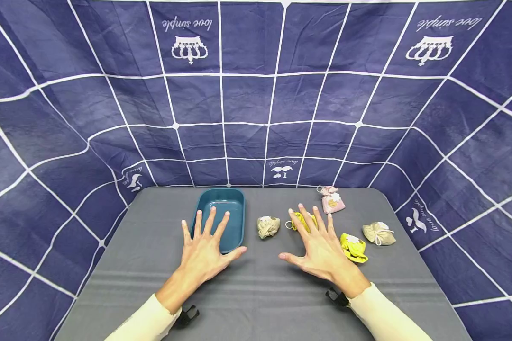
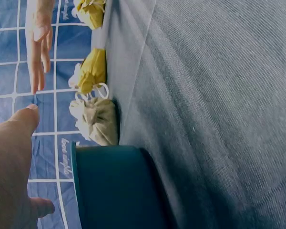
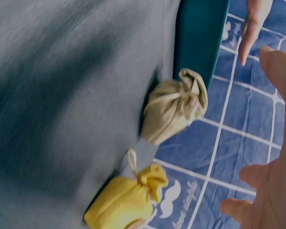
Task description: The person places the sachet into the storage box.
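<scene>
My left hand (image 1: pixel 202 253) is spread above the near part of a teal plastic tub (image 1: pixel 244 213), fingers straight and holding nothing. My right hand (image 1: pixel 322 253), likewise spread, hovers over the table and partly covers a yellow drawstring pouch (image 1: pixel 297 221). Between the hands lies a beige pouch (image 1: pixel 268 227) with a white flower. Right of my right hand sit another yellow pouch (image 1: pixel 353 247) and a second beige pouch (image 1: pixel 379 233) tied with white cord. Farther back lies a pink pouch (image 1: pixel 333 201). In the right wrist view, a beige pouch (image 3: pixel 169 112) stands beside the tub.
A grey cloth covers the table (image 1: pixel 256 303). Blue curtain (image 1: pixel 247 99) with a white grid stands round its back and sides. Dark camera straps (image 1: pixel 337 297) show at both wrists.
</scene>
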`<state>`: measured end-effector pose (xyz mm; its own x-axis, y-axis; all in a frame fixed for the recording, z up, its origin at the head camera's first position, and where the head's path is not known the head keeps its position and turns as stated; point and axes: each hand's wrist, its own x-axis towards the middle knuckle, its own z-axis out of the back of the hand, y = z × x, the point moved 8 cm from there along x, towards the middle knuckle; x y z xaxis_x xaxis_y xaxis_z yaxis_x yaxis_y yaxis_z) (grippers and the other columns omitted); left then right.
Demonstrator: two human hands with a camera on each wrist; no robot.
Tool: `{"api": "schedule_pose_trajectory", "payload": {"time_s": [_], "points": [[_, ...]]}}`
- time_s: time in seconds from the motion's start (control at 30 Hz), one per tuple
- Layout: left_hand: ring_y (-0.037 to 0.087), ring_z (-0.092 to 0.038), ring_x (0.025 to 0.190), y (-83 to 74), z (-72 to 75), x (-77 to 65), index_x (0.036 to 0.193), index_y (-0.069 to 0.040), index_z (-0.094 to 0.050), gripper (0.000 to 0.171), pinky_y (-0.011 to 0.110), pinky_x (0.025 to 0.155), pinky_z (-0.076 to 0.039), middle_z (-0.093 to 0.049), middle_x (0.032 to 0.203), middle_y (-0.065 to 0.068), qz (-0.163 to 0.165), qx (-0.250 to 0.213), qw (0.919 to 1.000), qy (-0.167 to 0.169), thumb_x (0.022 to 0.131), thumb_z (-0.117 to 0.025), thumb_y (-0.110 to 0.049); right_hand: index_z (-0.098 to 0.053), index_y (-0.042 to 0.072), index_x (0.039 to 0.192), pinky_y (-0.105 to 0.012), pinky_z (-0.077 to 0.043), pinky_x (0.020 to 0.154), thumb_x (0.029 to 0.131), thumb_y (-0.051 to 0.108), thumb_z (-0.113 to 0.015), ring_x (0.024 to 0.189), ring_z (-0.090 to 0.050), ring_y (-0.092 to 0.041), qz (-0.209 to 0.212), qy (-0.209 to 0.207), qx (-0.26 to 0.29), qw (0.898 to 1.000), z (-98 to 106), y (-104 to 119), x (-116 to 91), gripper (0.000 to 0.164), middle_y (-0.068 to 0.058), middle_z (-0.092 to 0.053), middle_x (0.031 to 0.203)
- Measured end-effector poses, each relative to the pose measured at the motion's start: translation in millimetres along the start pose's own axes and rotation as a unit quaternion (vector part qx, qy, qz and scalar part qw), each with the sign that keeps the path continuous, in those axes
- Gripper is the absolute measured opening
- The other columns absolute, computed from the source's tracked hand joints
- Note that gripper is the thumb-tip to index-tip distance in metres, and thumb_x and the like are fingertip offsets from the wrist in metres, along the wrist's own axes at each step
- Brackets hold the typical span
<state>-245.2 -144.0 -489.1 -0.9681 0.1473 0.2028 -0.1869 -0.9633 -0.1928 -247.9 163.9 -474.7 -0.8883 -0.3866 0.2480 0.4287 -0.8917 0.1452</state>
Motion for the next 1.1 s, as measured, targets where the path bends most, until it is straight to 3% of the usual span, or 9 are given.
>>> {"api": "schedule_pose_trajectory", "payload": {"time_s": [0.27, 0.47, 0.6, 0.73, 0.9, 1.1], "points": [[0.057, -0.018, 0.18, 19.5, -1.1, -2.7, 0.186, -0.034, -0.034, 0.115, 0.091, 0.137, -0.008, -0.027, 0.195, 0.016, 0.02, -0.018, 0.9996, 0.002, 0.094, -0.065, -0.097, -0.034, 0.03, 0.186, -0.082, -0.025, 0.139, 0.098, 0.087, -0.07, 0.176, -0.034, -0.053, 0.044, 0.013, 0.013, 0.999, -10.3, 34.8, 12.2, 0.111, -0.007, -0.03, 0.195], [0.059, -0.014, 0.18, 39.0, -7.0, -2.9, 0.187, -0.032, -0.029, 0.118, 0.088, 0.139, -0.007, -0.021, 0.196, 0.019, 0.049, -0.045, 0.9973, 0.033, 0.095, -0.061, -0.099, -0.039, 0.028, 0.184, -0.08, -0.029, 0.139, 0.103, 0.085, -0.066, 0.178, -0.034, -0.047, 0.08, 0.035, 0.023, 0.996, -23.4, 60.1, 20.3, 0.103, -0.006, -0.032, 0.194], [0.06, -0.019, 0.179, 52.6, -7.6, -2.3, 0.188, -0.027, -0.028, 0.121, 0.083, 0.14, -0.02, -0.019, 0.196, 0.023, 0.071, -0.073, 0.994, 0.04, 0.095, -0.063, -0.097, -0.037, 0.027, 0.185, -0.078, -0.029, 0.14, 0.105, 0.084, -0.064, 0.178, -0.035, -0.046, 0.11, 0.042, 0.022, 0.993, -32.1, 75.5, 22.3, 0.101, -0.008, -0.035, 0.193], [0.065, -0.03, 0.173, 62.6, -7.9, -3.7, 0.188, -0.022, -0.025, 0.125, 0.085, 0.13, -0.039, -0.017, 0.195, 0.026, 0.088, -0.104, 0.9894, 0.05, 0.096, -0.066, -0.096, -0.039, 0.027, 0.184, -0.078, -0.029, 0.141, 0.107, 0.081, -0.064, 0.177, -0.035, -0.049, 0.145, 0.048, 0.02, 0.988, -39.7, 91.6, 24.7, 0.097, -0.011, -0.037, 0.191], [0.069, -0.042, 0.165, 70.8, -11.8, -6.9, 0.188, -0.012, -0.019, 0.129, 0.082, 0.126, -0.046, -0.022, 0.191, 0.033, 0.108, -0.156, 0.9797, 0.066, 0.097, -0.077, -0.083, -0.039, 0.028, 0.184, -0.077, -0.029, 0.141, 0.108, 0.079, -0.064, 0.177, -0.035, -0.05, 0.17, 0.072, 0.025, 0.982, -48.8, 110.6, 27.5, 0.095, -0.01, -0.035, 0.192], [0.058, -0.049, 0.164, 71.5, -15.0, -6.4, 0.184, 0.005, -0.017, 0.134, 0.072, 0.131, -0.047, -0.037, 0.182, 0.038, 0.108, -0.19, 0.9736, 0.068, 0.097, -0.085, -0.071, -0.044, 0.028, 0.182, -0.073, -0.03, 0.142, 0.111, 0.077, -0.06, 0.178, -0.035, -0.046, 0.176, 0.093, 0.038, 0.979, -55.5, 118.3, 26.9, 0.087, -0.006, -0.039, 0.192]]}}
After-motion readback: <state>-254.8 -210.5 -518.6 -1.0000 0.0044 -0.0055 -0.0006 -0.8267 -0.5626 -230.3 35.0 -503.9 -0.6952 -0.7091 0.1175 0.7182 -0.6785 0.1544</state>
